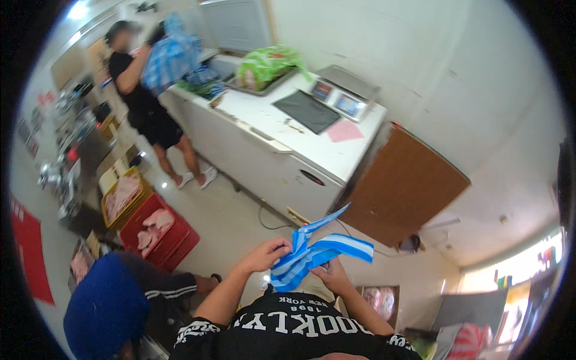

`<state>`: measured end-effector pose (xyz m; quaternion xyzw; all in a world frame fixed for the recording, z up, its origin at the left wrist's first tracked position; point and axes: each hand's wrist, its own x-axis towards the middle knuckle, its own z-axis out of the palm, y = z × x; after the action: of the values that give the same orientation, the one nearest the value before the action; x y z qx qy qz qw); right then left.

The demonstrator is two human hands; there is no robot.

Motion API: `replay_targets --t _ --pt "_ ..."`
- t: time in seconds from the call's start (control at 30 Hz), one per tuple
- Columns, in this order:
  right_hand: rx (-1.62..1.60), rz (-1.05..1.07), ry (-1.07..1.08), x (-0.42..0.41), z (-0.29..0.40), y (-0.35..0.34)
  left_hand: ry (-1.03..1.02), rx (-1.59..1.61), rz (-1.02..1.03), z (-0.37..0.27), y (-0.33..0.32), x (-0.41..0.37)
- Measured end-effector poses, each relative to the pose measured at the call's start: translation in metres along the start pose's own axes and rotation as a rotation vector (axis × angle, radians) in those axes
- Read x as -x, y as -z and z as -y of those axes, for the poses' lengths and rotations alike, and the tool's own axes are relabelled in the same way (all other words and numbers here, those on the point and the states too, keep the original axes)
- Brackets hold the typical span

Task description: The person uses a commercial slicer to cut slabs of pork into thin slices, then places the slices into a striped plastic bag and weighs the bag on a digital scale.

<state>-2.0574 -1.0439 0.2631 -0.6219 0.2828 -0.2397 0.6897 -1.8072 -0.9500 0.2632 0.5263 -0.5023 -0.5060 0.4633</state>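
A blue-and-white striped plastic bag (294, 265) is held in front of my chest, its two loose ends sticking up and out to the right. My left hand (270, 254) pinches the bag at its left side, with fingers closed on the plastic. Lower on the other side, my right hand (332, 275) grips the bag from below, its fingers partly hidden by the plastic. Beyond my hands stands a white chest freezer (252, 148). On its lid lie a black plastic sheet (307, 111), a pink cloth or sheet (344, 131) and a digital scale (344, 96).
A person (139, 90) by the freezer lifts a blue checked bag (173, 58). Another person in blue (105, 306) bends at my left. Red (180, 240) and yellow crates (110, 218) hold pale meat. A brown board (405, 184) leans beyond the freezer; a tray (263, 91) carries a green bag.
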Motion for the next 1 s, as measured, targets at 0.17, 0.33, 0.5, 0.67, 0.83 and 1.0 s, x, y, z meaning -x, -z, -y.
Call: replay_targets --t 0.17,0.33,0.5,0.67,0.83,1.0 --pt "0.249 0.167 -0.064 -0.092 -0.012 -0.030 0.054 -0.196 -0.602 0.010 0.027 0.027" --pt "0.676 0.214 0.115 -0.186 -0.012 -0.068 0.134 -0.170 -1.148 0.041 0.090 0.033" --pt "0.959 0.313 0.204 -0.289 0.016 -0.122 0.053 -0.316 -1.410 0.041 0.180 0.006" --pt "0.629 0.487 0.804 -0.402 0.066 -0.218 -0.135 -0.653 -1.427 0.016 0.277 -0.002" --pt "0.720 1.083 0.346 -0.502 0.045 -0.309 -0.212 -0.828 -1.705 0.019 0.350 0.022" --pt "0.481 0.950 0.608 -0.551 0.015 -0.413 -0.191 -0.769 -1.791 0.047 0.414 0.044"
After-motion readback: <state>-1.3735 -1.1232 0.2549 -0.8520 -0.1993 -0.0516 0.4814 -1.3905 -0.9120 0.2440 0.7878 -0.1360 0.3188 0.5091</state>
